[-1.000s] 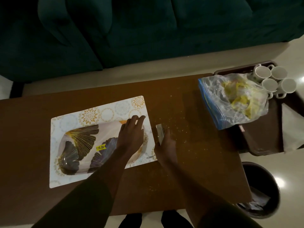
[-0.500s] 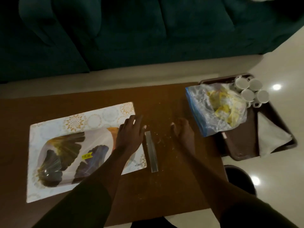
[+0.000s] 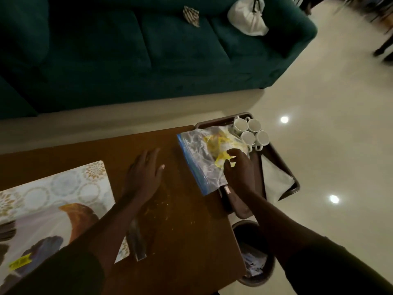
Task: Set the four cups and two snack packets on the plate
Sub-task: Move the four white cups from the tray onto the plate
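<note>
The right hand (image 3: 238,167) rests on the near end of the clear zip bag (image 3: 204,158), its fingers curled onto the plastic over the yellow snack packets (image 3: 217,145) inside; whether it actually pinches the bag cannot be told. The left hand (image 3: 144,177) lies flat on the bare brown counter (image 3: 180,220) just left of the bag, palm down, fingers spread and holding nothing.

The bag has a blue sealed edge and lies half on the counter's end and half on a dark brown tray (image 3: 274,154) that butts against that end. Beyond the bag, at the tray's far corner, the four white cups (image 3: 251,133) stand upright in a tight cluster, touching one another. A folded white cloth (image 3: 276,182) lies on the tray to the right of the bag.

Crumbs (image 3: 165,201) are scattered on the counter near the bag. Further left of the bag, a narrow clear strip (image 3: 136,241) lies beside a floral placemat (image 3: 63,188), on which the wrapped plate (image 3: 42,228), printed with dark fan leaves and carrying a yellow price sticker, sits under the left forearm.

Below the tray, on the pale glossy floor (image 3: 329,145), stands a round waste bin (image 3: 255,252) with paper in it. Beyond the counter runs a dark green sofa (image 3: 127,60), with a white bag (image 3: 248,18) and a small patterned item (image 3: 191,15) on its seat.
</note>
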The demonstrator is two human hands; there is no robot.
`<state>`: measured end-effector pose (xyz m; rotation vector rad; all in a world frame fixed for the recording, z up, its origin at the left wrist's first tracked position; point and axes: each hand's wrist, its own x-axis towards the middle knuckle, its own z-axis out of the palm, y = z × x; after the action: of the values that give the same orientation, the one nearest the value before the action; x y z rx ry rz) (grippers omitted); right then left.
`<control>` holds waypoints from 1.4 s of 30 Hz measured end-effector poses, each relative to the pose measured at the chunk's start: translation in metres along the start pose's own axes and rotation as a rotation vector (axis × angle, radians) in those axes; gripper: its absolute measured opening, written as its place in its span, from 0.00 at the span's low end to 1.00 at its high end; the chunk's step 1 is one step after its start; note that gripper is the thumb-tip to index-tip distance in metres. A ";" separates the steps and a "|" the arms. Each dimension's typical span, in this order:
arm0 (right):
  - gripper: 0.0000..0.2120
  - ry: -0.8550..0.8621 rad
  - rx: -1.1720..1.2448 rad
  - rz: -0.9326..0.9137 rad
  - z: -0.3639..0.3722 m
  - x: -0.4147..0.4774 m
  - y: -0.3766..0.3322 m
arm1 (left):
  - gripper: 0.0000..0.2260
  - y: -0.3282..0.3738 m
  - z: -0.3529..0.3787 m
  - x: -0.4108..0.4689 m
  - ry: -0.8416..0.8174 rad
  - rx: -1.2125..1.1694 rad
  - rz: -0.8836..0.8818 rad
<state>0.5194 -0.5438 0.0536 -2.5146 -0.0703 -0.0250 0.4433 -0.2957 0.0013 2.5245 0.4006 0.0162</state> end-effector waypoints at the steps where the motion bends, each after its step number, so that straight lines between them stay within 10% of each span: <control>1: 0.13 0.010 -0.016 0.008 -0.010 0.007 0.009 | 0.24 0.013 0.004 0.005 0.002 -0.020 0.007; 10: 0.12 0.015 -0.035 0.185 -0.078 0.095 0.134 | 0.26 0.161 0.084 0.056 -0.029 -0.094 0.170; 20: 0.38 -0.218 0.014 0.117 -0.072 0.169 0.180 | 0.27 0.276 0.161 0.107 -0.056 -0.063 0.171; 42: 0.38 -0.155 0.001 0.018 -0.062 0.173 0.206 | 0.29 0.299 0.217 0.131 0.058 0.055 0.096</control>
<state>0.7034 -0.7387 -0.0107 -2.5124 -0.1104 0.1775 0.6734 -0.6121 -0.0257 2.6002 0.3057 0.1173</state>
